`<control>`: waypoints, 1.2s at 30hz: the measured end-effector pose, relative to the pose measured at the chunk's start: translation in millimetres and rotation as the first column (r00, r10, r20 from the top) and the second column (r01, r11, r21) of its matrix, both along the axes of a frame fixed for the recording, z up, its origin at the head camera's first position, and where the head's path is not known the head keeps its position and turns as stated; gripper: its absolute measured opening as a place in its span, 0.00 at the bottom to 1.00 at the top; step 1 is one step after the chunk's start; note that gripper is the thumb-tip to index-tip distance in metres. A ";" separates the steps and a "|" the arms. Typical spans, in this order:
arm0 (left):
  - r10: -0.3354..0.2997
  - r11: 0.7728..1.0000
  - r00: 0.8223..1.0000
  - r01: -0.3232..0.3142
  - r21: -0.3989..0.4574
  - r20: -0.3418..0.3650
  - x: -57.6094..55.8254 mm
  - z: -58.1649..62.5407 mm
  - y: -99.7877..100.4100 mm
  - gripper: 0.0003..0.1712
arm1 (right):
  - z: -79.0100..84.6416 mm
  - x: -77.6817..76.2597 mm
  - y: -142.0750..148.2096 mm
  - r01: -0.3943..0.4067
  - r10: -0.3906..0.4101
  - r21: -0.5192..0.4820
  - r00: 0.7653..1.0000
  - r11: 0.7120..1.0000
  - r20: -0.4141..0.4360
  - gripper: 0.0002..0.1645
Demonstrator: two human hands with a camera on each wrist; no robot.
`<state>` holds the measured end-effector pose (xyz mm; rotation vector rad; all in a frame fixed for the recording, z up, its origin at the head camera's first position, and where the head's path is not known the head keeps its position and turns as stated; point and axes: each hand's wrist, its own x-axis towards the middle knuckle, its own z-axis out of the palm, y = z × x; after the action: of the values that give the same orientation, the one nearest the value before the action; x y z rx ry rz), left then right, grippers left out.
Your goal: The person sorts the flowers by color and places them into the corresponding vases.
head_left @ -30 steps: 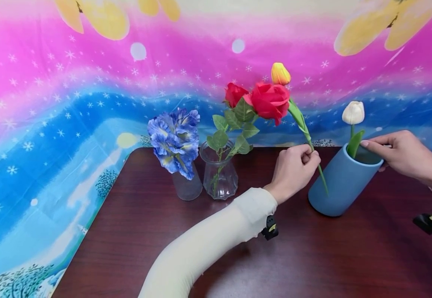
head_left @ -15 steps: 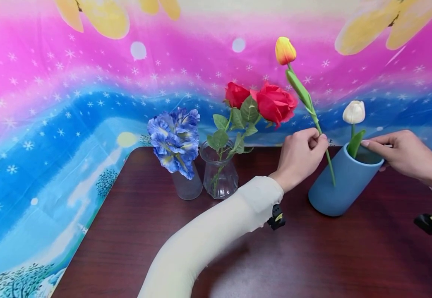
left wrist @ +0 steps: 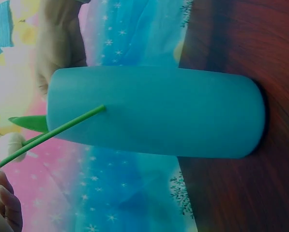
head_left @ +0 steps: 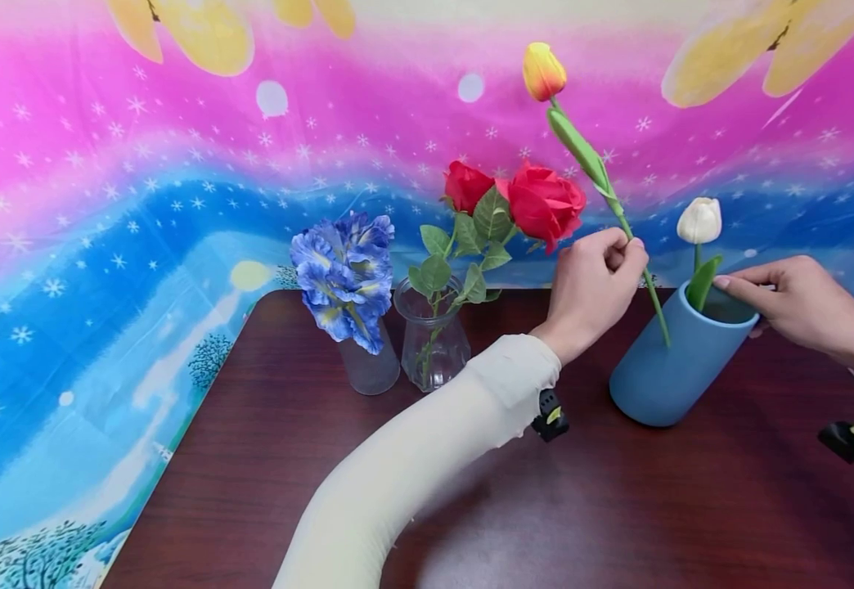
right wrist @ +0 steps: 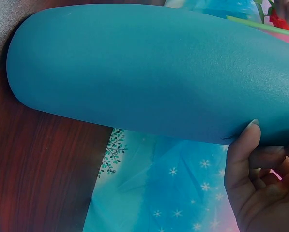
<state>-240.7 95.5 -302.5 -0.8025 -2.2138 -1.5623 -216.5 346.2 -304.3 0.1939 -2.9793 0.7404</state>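
Observation:
My left hand pinches the green stem of a yellow-orange tulip, whose bloom points up and to the left. The stem's lower end overlaps the outside of the blue vase, below its rim. A white tulip with a green leaf stands in that vase. My right hand grips the vase's rim on the right, thumb at the opening and curled fingers against the outer wall. The vase leans to the right.
Left of my left hand, red roses stand in a clear glass vase. Beside them, blue flowers fill a slim clear vase. A dark wooden table carries everything, with a colourful printed cloth behind it.
My left hand has risen and moved right, lifting the yellow-orange tulip up past the roses. One rose swung right as the tulip cleared it. My right hand and the blue vase have stayed put.

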 end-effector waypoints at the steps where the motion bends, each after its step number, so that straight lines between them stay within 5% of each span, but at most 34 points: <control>1: 0.006 1.000 1.000 -0.006 0.009 -0.002 -0.3 1.0 -0.8 0.17 | 0.2 0.0 -0.2 0.002 -0.002 0.002 1.000 1.000 0.003 0.32; 17: 0.085 0.986 0.996 -0.082 0.147 -0.015 0.6 12.0 -3.7 0.16 | 1.5 0.3 -0.1 0.007 -0.007 0.002 1.000 1.000 0.024 0.33; 24: 0.074 0.977 0.997 -0.070 0.199 -0.009 2.7 20.0 -3.3 0.16 | 2.1 0.8 -0.8 0.007 -0.007 -0.003 1.000 1.000 0.012 0.31; 36: 0.064 0.994 0.997 -0.059 0.096 -0.050 7.3 26.3 2.1 0.14 | 2.6 0.1 -1.5 0.009 -0.008 -0.007 1.000 1.000 0.019 0.32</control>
<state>-233.4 97.6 -276.1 -0.7331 -2.0901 -1.5846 -216.4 344.7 -301.7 0.1746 -2.9930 0.7565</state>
